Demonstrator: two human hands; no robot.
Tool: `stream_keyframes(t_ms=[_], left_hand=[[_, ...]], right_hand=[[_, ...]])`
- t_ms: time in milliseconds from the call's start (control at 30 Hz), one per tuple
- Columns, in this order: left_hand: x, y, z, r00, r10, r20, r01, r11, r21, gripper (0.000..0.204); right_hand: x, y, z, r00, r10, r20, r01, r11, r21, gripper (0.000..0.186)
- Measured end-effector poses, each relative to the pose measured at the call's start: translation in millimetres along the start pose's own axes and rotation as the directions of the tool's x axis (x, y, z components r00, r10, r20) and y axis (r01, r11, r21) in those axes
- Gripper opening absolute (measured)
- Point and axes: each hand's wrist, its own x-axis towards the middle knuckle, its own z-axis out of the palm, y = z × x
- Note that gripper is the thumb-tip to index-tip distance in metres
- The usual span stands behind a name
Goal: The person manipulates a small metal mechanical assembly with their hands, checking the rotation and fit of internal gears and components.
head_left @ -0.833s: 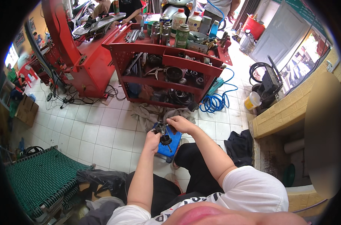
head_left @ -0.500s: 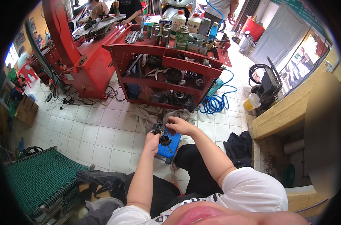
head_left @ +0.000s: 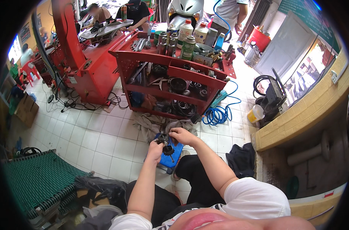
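A dark, greasy metal part (head_left: 163,139) with a toothed wheel (head_left: 167,150) and a shaft is held over a small blue plastic stool (head_left: 174,157) in the lower middle of the head view. My left hand (head_left: 155,151) grips it from the near left. At its upper right, my right hand (head_left: 182,136) has curled fingers against the part; whether they pinch something small there cannot be made out. Crumpled grey rags (head_left: 144,126) lie on the tiles beyond the stool.
A red tool trolley (head_left: 167,88) stands ahead, a red machine (head_left: 92,84) at left. Blue hose (head_left: 216,115), white bucket (head_left: 255,113) and yellow ledge (head_left: 297,113) are right. A green woven cot (head_left: 42,180) is lower left. Several people (head_left: 136,17) are in the background.
The view has tilted slightly, so the trolley, stool and hands appear a little lower in the picture. My hands stay on the metal part, with the right fingers slightly shifted.
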Motion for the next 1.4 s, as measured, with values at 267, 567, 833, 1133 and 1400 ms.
stream_keyframes(t_ms=[267, 567, 833, 1133, 1400], left_hand=[[-3, 5, -3, 1.000, 0.023, -0.010, -0.023, 1.000, -0.018, 0.017], [7, -4, -5, 0.999, 0.002, -0.036, -0.001, 1.000, 0.023, 0.017], [2, 2, 2, 0.999, 0.008, -0.033, -0.008, 1.000, -0.014, 0.021], [8, -4, -6, 1.000, -0.022, -0.003, 0.022, 0.999, -0.041, 0.022], [5, -2, -6, 1.000, -0.005, -0.008, 0.005, 0.999, -0.043, 0.026]], right_hand=[[-5, -10, 8, 0.997, -0.075, -0.021, 0.077, 0.983, 0.164, 0.018], [1, -2, 4, 0.998, -0.050, -0.031, 0.047, 0.995, -0.092, 0.022], [-3, -5, 5, 0.997, -0.075, -0.020, 0.075, 0.997, 0.007, 0.025], [-4, -7, 9, 0.989, -0.131, -0.065, 0.134, 0.990, 0.053, 0.024], [-4, -14, 12, 0.994, -0.081, -0.072, 0.082, 0.997, 0.014, 0.019]])
